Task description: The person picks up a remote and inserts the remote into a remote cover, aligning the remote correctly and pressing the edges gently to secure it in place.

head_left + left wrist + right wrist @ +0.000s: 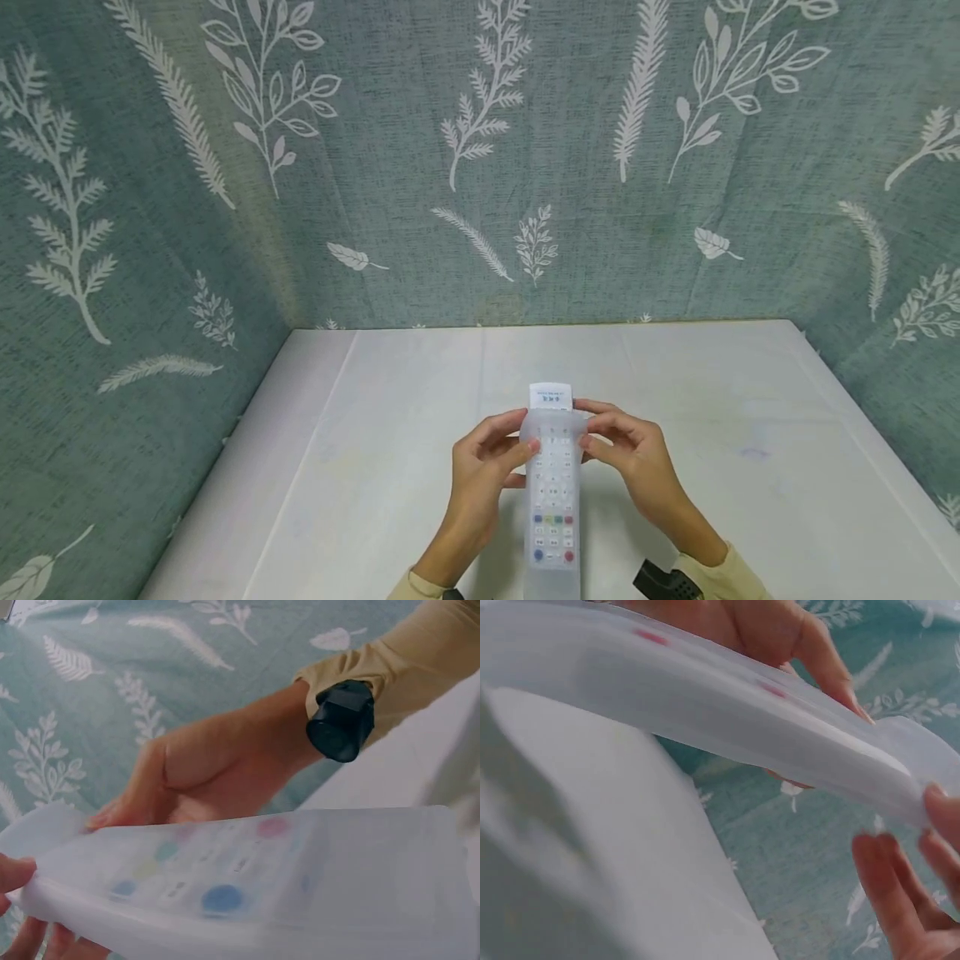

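Observation:
A white remote control [551, 397] with small coloured buttons lies inside a translucent protective sleeve [553, 582]. Its far end sticks out of the sleeve's flared mouth, while the lower part of the sleeve holds no remote. My left hand [478, 471] grips the sleeve's left side, thumb over the front and other fingers behind. On the opposite edge, close to the mouth, my right hand [636, 460] pinches the sleeve between thumb and fingers. Blue and red buttons show blurred through the sleeve [375, 862] in the left wrist view. The right wrist view shows the sleeve [727, 712] edge-on.
Below the hands is a white-covered table [375, 467]. Green fabric [390, 167] with white leaf patterns stands around its back and sides. A black wrist camera [666, 581] sits by the right sleeve cuff.

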A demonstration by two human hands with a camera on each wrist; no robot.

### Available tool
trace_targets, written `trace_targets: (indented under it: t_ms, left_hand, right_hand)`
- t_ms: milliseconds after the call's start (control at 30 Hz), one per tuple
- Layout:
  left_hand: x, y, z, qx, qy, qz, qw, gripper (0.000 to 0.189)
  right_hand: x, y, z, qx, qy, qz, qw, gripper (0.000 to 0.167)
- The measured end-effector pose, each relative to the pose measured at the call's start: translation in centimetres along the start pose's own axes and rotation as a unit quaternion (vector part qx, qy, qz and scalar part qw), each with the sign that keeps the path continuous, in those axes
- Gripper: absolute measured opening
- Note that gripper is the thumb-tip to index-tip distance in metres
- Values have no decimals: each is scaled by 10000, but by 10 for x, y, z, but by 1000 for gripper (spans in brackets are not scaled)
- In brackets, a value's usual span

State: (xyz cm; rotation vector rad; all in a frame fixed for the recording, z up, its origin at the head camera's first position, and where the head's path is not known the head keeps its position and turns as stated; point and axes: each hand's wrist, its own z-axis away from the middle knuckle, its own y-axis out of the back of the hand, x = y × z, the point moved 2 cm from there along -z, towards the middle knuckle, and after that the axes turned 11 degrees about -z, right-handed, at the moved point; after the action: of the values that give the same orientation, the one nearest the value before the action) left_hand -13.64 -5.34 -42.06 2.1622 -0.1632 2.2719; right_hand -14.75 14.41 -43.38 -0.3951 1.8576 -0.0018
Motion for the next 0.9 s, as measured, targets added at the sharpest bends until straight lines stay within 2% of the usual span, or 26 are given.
trace_targets:
  t_ms: [100,267,533,767,900]
  left_hand:
    - [-1,1,0,2,-42,-18,10000,36]
    - [1,1,1,47,-51,24,10000,34]
    - [3,-2,3,130,28,259,9996,36]
    - [0,0,4,164,-8,275,9995,34]
    - [-2,1,4,232,12,263,9994,32]
  right_hand:
    - [-1,-2,-1,-115,250,148,9995,7]
    - [-7,-5,-5,-398,520,82,9978,10]
    - [-11,-8,-11,-439,954,188,9943,13]
    - [-8,-10,-13,-303,944,197,9949,11]
    - [-6,-10,-13,-337,889,28,9955,14]
